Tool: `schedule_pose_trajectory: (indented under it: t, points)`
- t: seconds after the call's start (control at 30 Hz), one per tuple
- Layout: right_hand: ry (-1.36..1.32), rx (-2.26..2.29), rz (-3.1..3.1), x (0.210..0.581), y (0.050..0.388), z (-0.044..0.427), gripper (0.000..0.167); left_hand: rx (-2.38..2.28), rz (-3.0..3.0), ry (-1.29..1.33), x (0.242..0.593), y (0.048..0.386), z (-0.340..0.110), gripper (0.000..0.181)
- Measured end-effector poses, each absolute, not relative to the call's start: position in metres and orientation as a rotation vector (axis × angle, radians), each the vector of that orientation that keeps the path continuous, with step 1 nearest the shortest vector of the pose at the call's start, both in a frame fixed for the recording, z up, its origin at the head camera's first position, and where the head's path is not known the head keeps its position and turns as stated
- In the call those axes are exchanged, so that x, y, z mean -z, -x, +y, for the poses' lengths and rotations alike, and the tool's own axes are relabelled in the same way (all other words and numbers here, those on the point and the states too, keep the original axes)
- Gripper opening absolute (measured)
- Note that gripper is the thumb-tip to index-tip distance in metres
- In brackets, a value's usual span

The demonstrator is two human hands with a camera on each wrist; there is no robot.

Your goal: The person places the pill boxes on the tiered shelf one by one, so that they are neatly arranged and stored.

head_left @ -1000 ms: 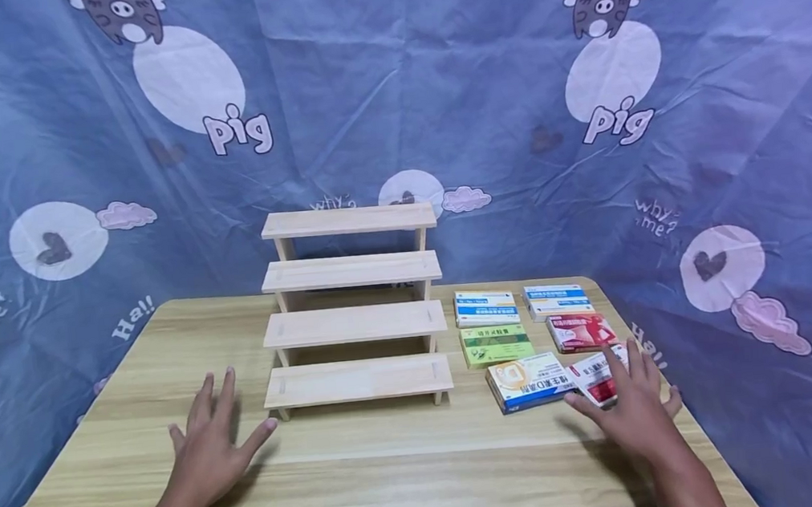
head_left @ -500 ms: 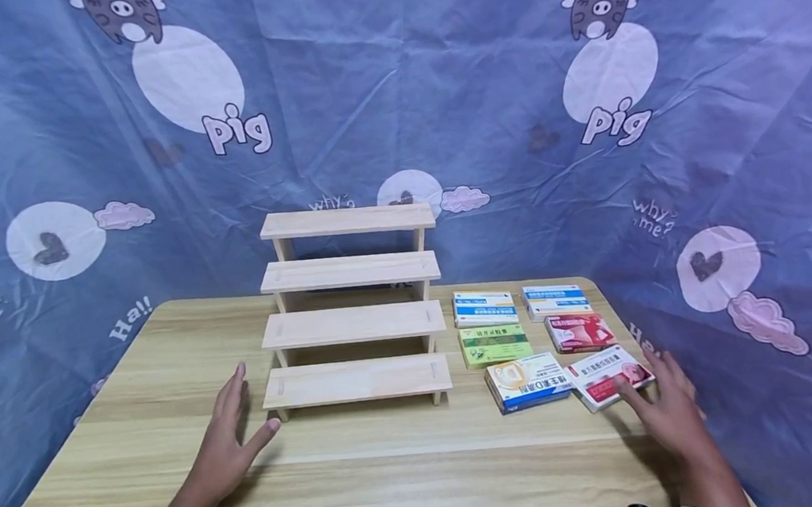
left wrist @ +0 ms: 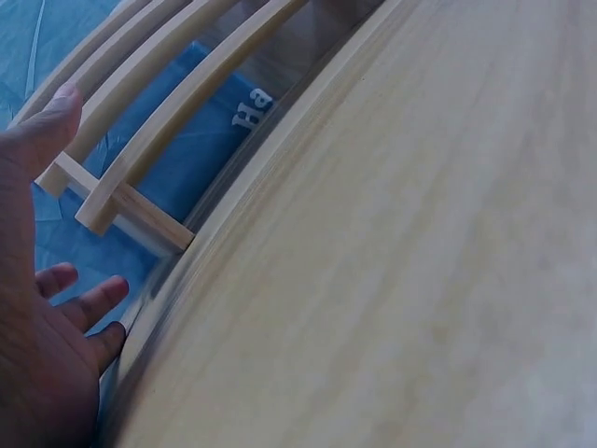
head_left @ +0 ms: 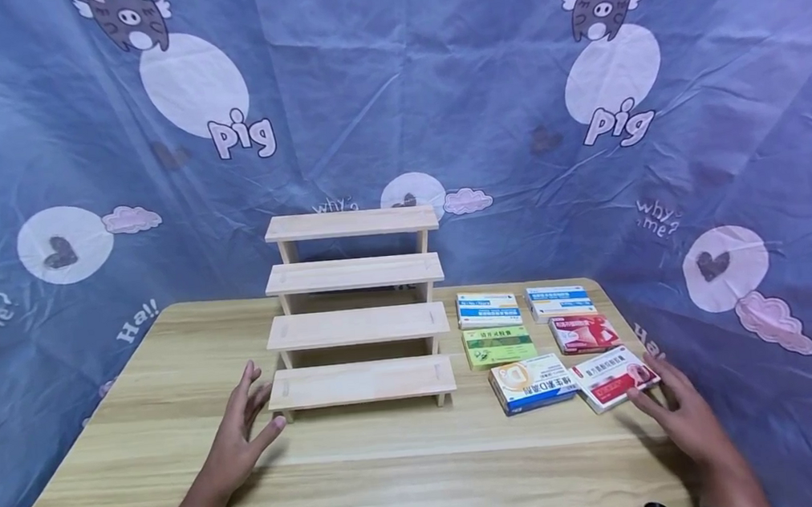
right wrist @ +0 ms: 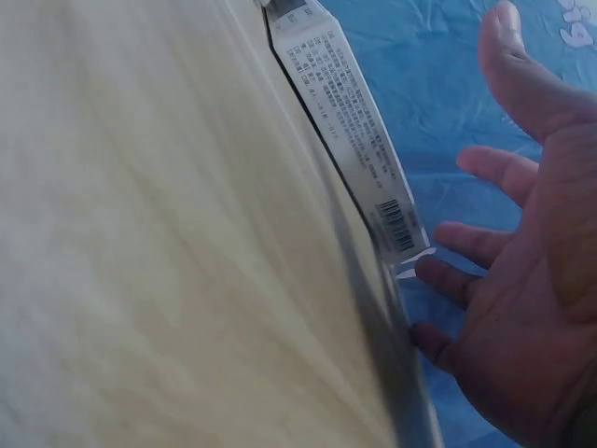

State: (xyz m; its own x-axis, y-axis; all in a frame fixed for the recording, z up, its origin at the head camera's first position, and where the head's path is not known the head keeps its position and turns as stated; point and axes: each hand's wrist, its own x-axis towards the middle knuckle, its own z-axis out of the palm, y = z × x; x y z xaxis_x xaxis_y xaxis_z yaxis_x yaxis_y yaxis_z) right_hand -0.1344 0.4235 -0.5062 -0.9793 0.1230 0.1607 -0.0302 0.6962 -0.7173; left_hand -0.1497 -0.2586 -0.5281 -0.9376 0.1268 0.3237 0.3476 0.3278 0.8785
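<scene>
Beside the right hand's (head_left: 687,418) parted fingers, a red-and-white box (head_left: 611,379); by the left hand's (head_left: 237,445), also parted, a rack (head_left: 357,325). Apparent reach calls for pinching.

A: What stands on the table (head_left: 369,494)?
B: A 4-step shelf (head_left: 358,326), with 6 boxes (head_left: 499,346) lying to its right.
A: How do those lie?
B: In 2 columns of 3, running front to back.
A: And the sides?
B: The left hand (head_left: 234,446) is just left of the shelf's front; the right hand (head_left: 689,418), just right of the front right box (head_left: 611,379).
A: Behind it all?
B: A hanging cloth (head_left: 402,125).
</scene>
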Motion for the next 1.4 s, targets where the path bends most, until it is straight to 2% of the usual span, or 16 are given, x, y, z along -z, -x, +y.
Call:
schedule_pose_trajectory:
  t: [0.17,0.37,0.5,0.73,1.0,1.27,1.4]
  points:
    - [0.173,-1.275,-2.750,0.509,0.133,0.431,0.085,1.695,-2.396,0.405,0.531,0.149,-0.259,0.102]
    - [0.295,-1.334,-2.813,0.508,0.138,0.439,0.088,1.756,-2.368,0.378,0.531,0.154,-0.256,0.112]
    - [0.255,-1.340,-2.806,0.511,0.140,0.443,0.087,1.779,-2.362,0.351,0.529,0.160,-0.253,0.114]
    - [0.144,-1.309,-2.814,0.515,0.142,0.449,0.084,1.851,-2.314,0.333,0.531,0.171,-0.251,0.107]
    - [0.181,-1.415,-2.874,0.507,0.150,0.451,0.085,1.816,-2.276,0.391,0.530,0.179,-0.251,0.103]
    - [0.098,-1.268,-2.924,0.504,0.151,0.457,0.084,1.815,-2.197,0.535,0.531,0.188,-0.247,0.096]
    - [0.082,-1.242,-2.895,0.509,0.150,0.459,0.080,1.795,-2.220,0.501,0.530,0.188,-0.244,0.097]
